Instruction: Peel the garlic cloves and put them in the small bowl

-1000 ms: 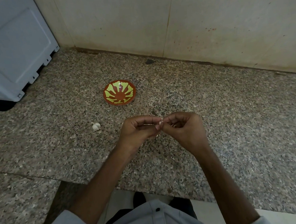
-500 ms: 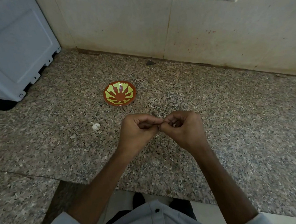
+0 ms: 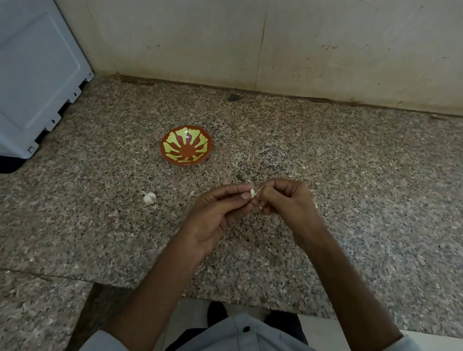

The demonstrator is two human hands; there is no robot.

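Head view, looking down on a speckled grey-brown granite counter point(image 3: 363, 193).

- Pale grey plastic appliance point(image 3: 21, 80) fills the back left corner, well apart from the work.
- Left hand point(image 3: 216, 214) and right hand point(image 3: 284, 199) meet over the middle of the counter, nearer the front edge than the back. Both are raised off the stone, likely so that loosened skin falls clear.
- Left hand: thumb and forefinger pinch the clove, seemingly to steady it. Right hand: fingers curled, tips nipping the clove's other side, probably to strip skin.
- Small round red-brown bowl with a yellow-green leaf pattern point(image 3: 187, 148) sits toward the back edge, just beyond the hands. No clove shows in it. An easy drop spot.
- Partial white garlic head point(image 3: 149, 198) lies left of the hands, apart from the bowl, within the left hand's reach.
- Small pale garlic clove point(image 3: 252, 192) sits between the two sets of fingertips. It looks mostly bare, though I cannot tell whether any skin remains.

Judgement: peeling step, first clove, early in the task.
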